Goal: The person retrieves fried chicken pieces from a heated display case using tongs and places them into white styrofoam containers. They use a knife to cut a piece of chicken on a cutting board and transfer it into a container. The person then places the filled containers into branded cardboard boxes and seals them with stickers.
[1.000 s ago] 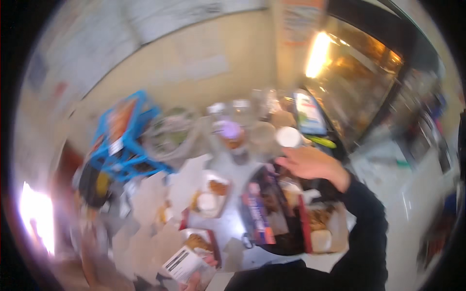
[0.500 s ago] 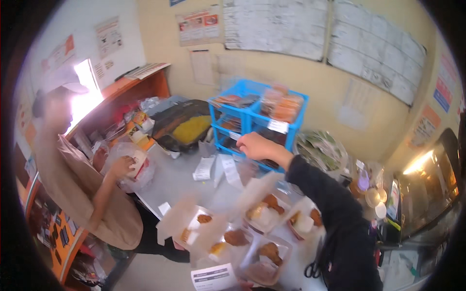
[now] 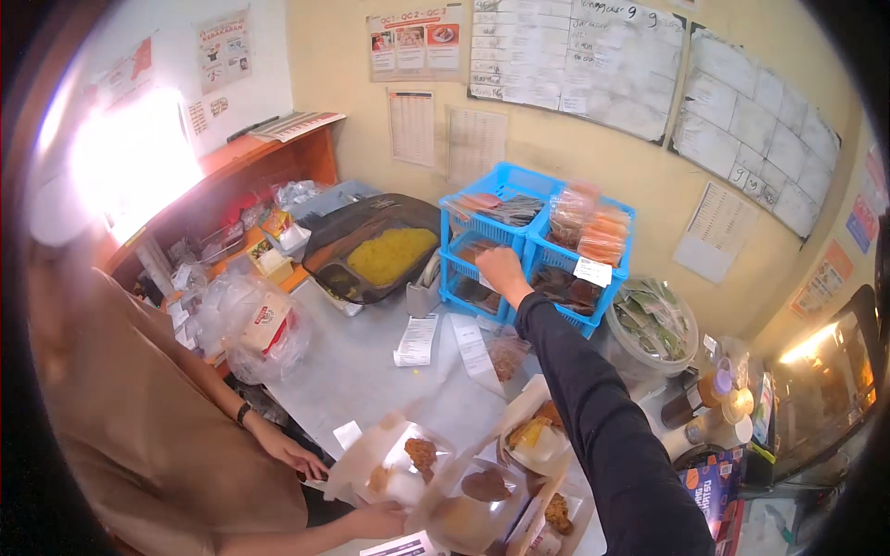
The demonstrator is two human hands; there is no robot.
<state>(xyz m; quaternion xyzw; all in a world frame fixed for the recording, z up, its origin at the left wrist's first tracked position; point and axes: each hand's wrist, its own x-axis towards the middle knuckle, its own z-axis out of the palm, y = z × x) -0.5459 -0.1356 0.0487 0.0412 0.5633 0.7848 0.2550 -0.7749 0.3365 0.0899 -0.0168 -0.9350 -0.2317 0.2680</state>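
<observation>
Head view shows us our right hand (image 3: 501, 270) at the far middle, reaching into a left-hand opening of the blue basket stack (image 3: 484, 228) — whether its fingers are apart or clamped on something, we cannot tell. Near us, open cartons (image 3: 360, 461) of fried chicken (image 3: 420, 453) stand on the grey table (image 3: 357, 385), a co-worker's hands (image 3: 378, 521) beside them at left.
</observation>
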